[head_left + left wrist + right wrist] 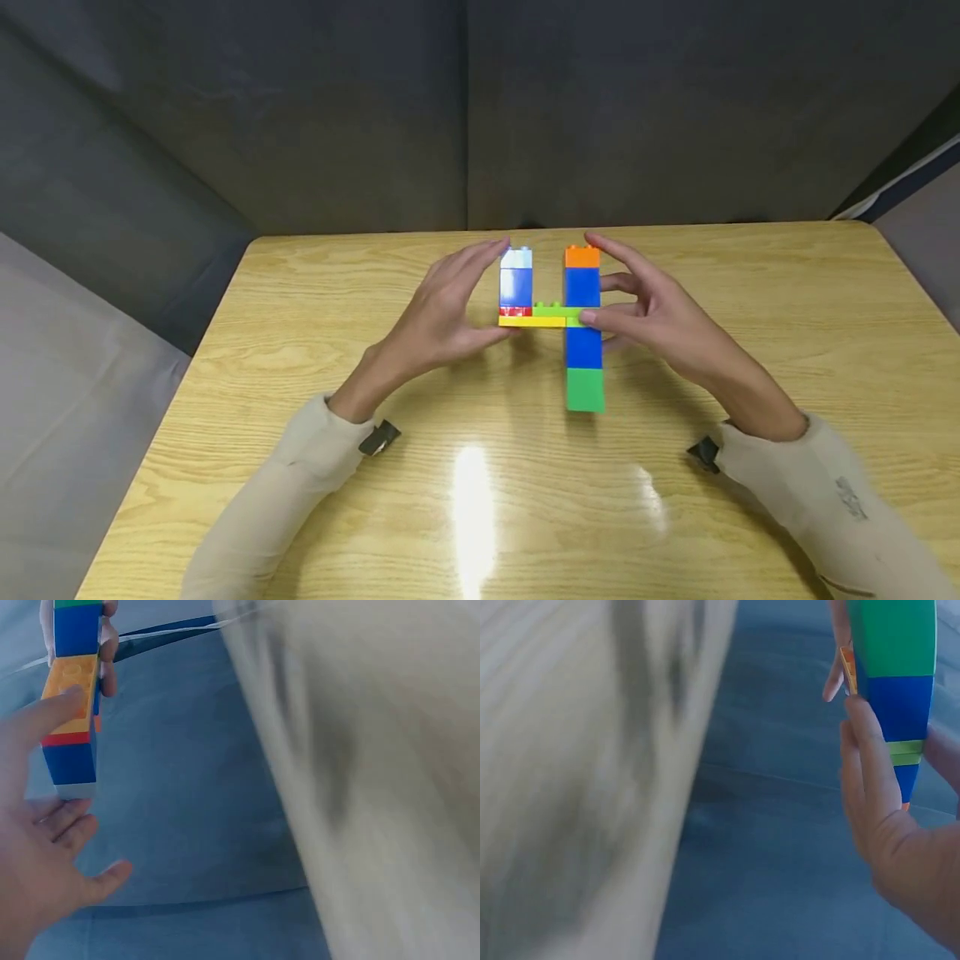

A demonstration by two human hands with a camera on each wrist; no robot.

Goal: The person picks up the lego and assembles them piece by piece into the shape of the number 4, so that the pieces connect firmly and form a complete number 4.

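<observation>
Both hands hold up one joined build of toy building bricks, shaped like a 4. Its taller right column has an orange brick (582,257) on top, a blue brick (582,287), a thin lime-green brick (551,312), another blue brick (583,347) and a green brick (585,390). The shorter left column stacks a pale blue brick (516,258), a blue brick (516,287) and a thin red brick (515,312) on a yellow brick (534,322). My left hand (442,312) grips the left column between thumb below and fingers above. My right hand (667,321) grips the right column, thumb across its lime-green layer.
Below the build lies a wooden table (517,500) with bright reflections. Dark grey curtains (337,125) hang behind its far edge, and lighter cloth (67,400) borders the left side. A small black clip (379,437) sits at the left sleeve's cuff.
</observation>
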